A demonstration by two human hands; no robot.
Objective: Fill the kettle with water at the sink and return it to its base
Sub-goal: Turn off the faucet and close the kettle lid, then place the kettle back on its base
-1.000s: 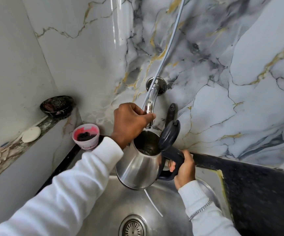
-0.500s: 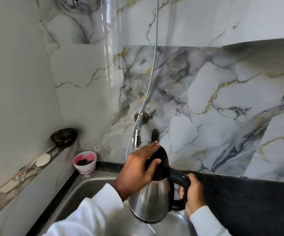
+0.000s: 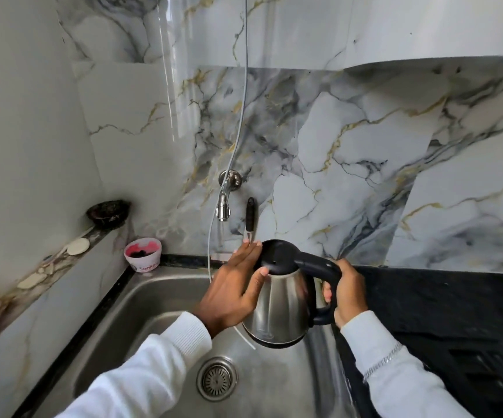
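Right hand (image 3: 348,292) is gripping the curved black plastic handle of the shiny conical steel kettle (image 3: 280,309) over the brushed steel sink (image 3: 159,300), left hand (image 3: 232,292) lying open-fingered against its domed lid (image 3: 277,256).

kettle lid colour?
Black, matching the handle; the lid sits closed on the steel kettle. Head view, the only one.

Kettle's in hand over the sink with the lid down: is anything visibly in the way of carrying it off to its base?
The base is not in view, so the whole path cannot be judged. The kettle hangs clear above the sink, right hand on the handle, left hand against its lid. The dark counter beside it looks bare.
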